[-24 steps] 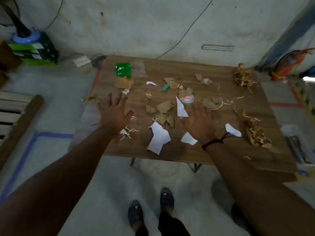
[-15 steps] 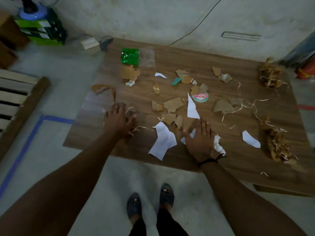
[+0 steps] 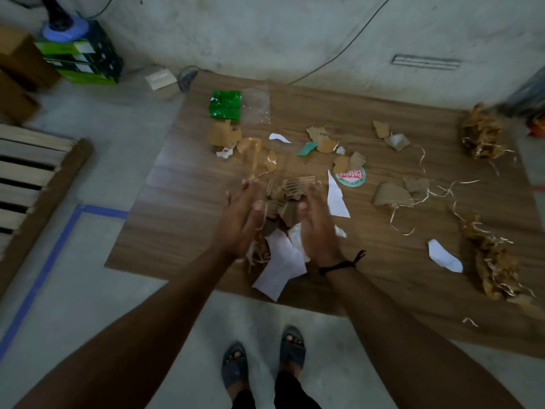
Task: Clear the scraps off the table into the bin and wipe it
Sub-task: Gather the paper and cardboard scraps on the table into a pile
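Observation:
A wooden table (image 3: 182, 219) is littered with scraps. My left hand (image 3: 240, 216) and my right hand (image 3: 317, 228) stand on edge with straight fingers, palms facing each other, pressing a heap of cardboard and white paper scraps (image 3: 283, 208) between them near the table's front edge. A large white paper piece (image 3: 278, 270) sticks out below the hands. Loose scraps lie beyond: a green wrapper (image 3: 225, 104), a clear plastic bag (image 3: 256, 104), a round red-and-green label (image 3: 351, 177), brown cardboard bits (image 3: 390, 194), a white scrap (image 3: 443, 256). No bin shows.
Clumps of brown shavings lie at the table's right edge (image 3: 495, 264) and far right corner (image 3: 480, 137). A wooden pallet (image 3: 26, 178) is on the floor at left, a green box (image 3: 82, 60) by the wall. My feet (image 3: 262, 361) stand at the table's front edge.
Both hands have swept inward from flat, apart positions and now squeeze the middle scraps into a heap between them. The view has come closer to the table.

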